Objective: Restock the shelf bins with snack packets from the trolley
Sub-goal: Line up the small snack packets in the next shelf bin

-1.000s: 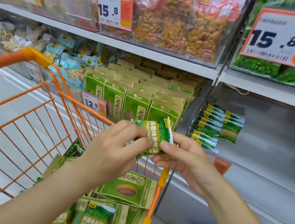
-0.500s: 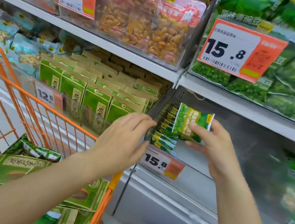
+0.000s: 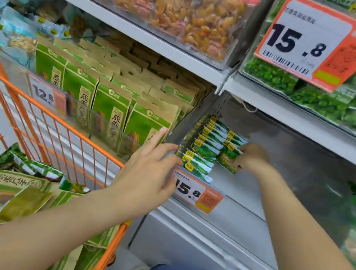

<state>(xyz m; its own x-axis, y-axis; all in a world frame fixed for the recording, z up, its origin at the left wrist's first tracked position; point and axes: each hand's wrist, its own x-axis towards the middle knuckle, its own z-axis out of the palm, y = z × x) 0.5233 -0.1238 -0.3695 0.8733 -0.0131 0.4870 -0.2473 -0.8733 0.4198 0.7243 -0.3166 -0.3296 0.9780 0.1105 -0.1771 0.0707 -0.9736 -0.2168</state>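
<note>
1. The right hand (image 3: pixel 252 158) pinches a green snack packet (image 3: pixel 229 158) inside the clear shelf bin (image 3: pixel 283 176), beside the packet stack (image 3: pixel 205 149).
2. The left hand (image 3: pixel 149 172), fingers spread, touches the bin's front near the price tag (image 3: pixel 195 193).
3. More packets lie in the orange trolley (image 3: pixel 61 120).

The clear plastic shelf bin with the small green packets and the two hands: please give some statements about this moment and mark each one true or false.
1. The right hand grips a small green snack packet inside the clear plastic shelf bin. True.
2. The left hand holds a packet. False: its fingers are straight and hold nothing, near the bin's front edge.
3. The orange-and-white price tag on this bin reads 12.8. False: it reads 15.8.
4. The orange wire trolley holds green packets. True.
5. The bin is full. False: only a row of small green packets stands at its left side.
</note>
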